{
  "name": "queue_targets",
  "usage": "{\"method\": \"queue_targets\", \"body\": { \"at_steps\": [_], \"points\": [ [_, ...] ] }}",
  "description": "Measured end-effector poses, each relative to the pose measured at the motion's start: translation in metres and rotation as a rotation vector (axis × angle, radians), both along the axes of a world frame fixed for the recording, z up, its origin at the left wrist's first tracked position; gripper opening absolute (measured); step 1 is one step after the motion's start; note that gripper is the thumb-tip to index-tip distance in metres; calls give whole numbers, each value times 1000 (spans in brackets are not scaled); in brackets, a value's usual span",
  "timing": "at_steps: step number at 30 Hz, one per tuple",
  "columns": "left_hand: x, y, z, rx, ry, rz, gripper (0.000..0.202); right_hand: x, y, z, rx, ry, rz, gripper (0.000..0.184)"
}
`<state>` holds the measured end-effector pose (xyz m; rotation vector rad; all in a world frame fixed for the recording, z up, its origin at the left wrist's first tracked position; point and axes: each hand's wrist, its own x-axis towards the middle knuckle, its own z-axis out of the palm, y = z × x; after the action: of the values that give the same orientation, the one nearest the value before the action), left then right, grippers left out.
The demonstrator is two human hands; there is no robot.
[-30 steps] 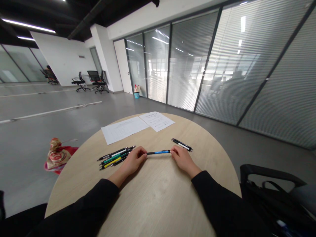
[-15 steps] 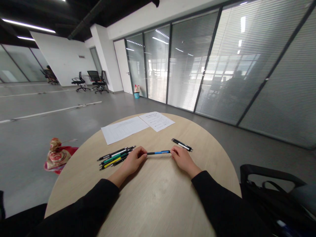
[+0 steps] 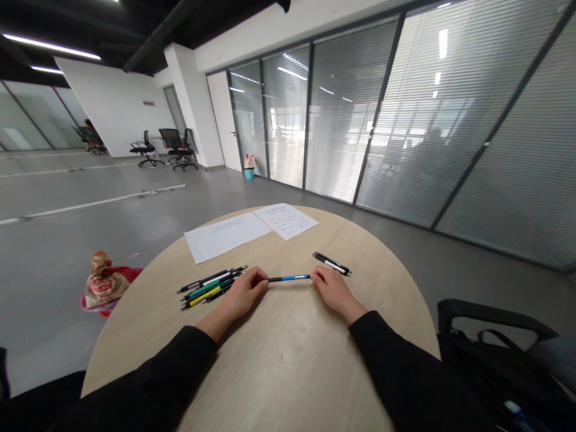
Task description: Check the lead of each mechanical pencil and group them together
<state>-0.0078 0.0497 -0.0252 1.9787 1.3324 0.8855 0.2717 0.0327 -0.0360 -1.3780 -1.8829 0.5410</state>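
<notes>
A blue pen [image 3: 288,278] stretches level between my two hands, just above the round wooden table [image 3: 279,360]. My left hand [image 3: 243,294] pinches its dark left end with closed fingers. My right hand [image 3: 330,287] grips the other end the same way. A bunch of several pens [image 3: 209,285], green, yellow, black and white, lies on the table just left of my left hand. A black and white pen pair [image 3: 332,263] lies just beyond my right hand.
Two printed paper sheets [image 3: 249,231] lie at the far side of the table. A black bag [image 3: 495,360] rests on a chair at the right. A red and patterned bag [image 3: 105,285] sits on the floor at the left. Office chairs stand far back.
</notes>
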Motion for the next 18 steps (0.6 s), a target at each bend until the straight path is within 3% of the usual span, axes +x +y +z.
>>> {"method": "queue_targets", "body": {
  "at_steps": [18],
  "points": [
    [1,-1,1,12,6,6,19,0,1,-1,7,-7,8,31]
  ]
}}
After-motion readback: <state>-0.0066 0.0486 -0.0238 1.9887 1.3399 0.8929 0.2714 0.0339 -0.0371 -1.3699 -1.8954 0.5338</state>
